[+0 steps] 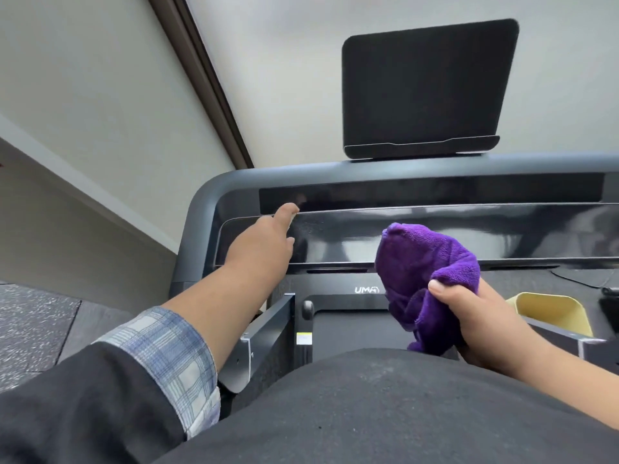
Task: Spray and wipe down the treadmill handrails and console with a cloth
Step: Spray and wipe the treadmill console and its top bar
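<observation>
Head view, looking down over the treadmill console (435,239). Left hand (264,239) reaches forward to the console's left end — fingers extended and fairly straight, holding nothing; the foremost fingertip (289,209) lies at the upper edge of the glossy black panel, just below the dark display strip (432,192); whether it actually touches cannot be told. Left forearm bare, plaid cuff (167,349) rolled back under a dark sleeve. Right hand (475,323) is held nearer the body, in front of the console's middle, fingers curled round a bunched purple cloth (422,279); thumb lies across the fabric. The cloth's free upper end stands up in front of the glossy panel — contact with the panel cannot be told from this angle. The grey handrail (207,209) curves round the console's left corner and runs along its top edge. A black tablet holder (425,88) stands on the top edge, right of centre. A yellow container (552,313) sits at the right side, just beyond the right hand. Treadmill deck (348,326) shows below the console. Speckled floor (30,323) at far left.
</observation>
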`<action>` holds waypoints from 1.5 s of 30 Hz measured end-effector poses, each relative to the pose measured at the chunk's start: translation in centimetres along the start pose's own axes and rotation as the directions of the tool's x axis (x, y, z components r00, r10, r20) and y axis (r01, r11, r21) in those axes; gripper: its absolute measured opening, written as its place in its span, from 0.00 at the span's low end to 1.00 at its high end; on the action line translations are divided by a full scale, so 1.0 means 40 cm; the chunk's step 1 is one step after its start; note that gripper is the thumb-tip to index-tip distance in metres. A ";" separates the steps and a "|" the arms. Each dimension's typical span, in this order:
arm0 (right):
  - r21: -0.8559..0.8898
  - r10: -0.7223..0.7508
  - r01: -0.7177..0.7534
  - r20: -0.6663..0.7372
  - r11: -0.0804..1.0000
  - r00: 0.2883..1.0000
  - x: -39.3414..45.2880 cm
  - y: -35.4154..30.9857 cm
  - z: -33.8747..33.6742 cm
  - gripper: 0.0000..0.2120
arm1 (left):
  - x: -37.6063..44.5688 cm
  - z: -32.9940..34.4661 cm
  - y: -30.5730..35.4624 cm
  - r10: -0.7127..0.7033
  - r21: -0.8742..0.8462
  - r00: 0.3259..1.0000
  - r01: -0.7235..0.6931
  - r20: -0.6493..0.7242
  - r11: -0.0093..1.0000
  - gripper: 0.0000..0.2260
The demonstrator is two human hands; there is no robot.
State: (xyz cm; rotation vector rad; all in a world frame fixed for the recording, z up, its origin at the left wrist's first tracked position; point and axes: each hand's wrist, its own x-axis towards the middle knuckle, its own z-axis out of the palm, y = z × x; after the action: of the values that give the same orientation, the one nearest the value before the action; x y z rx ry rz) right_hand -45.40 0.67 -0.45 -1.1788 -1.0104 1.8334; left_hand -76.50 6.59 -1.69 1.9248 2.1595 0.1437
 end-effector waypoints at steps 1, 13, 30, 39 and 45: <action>0.001 -0.026 0.026 -0.009 1.000 1.000 -0.011 -0.002 -0.014 0.24 | 0.003 0.001 0.027 0.025 0.004 1.000 -0.025 -0.004 1.000 0.21; 0.010 -0.047 0.049 -0.127 0.999 0.991 -0.095 -0.047 -0.272 0.22 | 0.110 0.107 0.463 0.248 0.135 0.957 -0.268 0.149 0.954 0.20; 0.196 0.001 0.086 -0.409 0.977 0.912 -0.218 -0.092 -0.642 0.29 | 0.155 0.206 0.998 0.482 0.127 0.855 -0.508 0.189 0.852 0.22; 0.181 -0.121 0.227 -0.463 0.957 0.878 -0.213 -0.123 -0.707 0.25 | 0.168 0.228 1.042 0.395 0.024 0.907 -0.402 0.144 0.915 0.23; -0.562 -0.610 0.365 -0.342 0.742 0.714 -0.094 -0.227 -0.725 0.37 | 0.090 0.213 0.955 0.279 -0.172 0.956 -0.261 0.091 0.950 0.37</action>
State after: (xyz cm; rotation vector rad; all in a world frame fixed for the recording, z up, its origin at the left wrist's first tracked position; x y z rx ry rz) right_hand -15.66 7.90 1.08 -1.3809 -1.3168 0.7873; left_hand -37.95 14.16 -1.38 2.0719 1.7482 0.2398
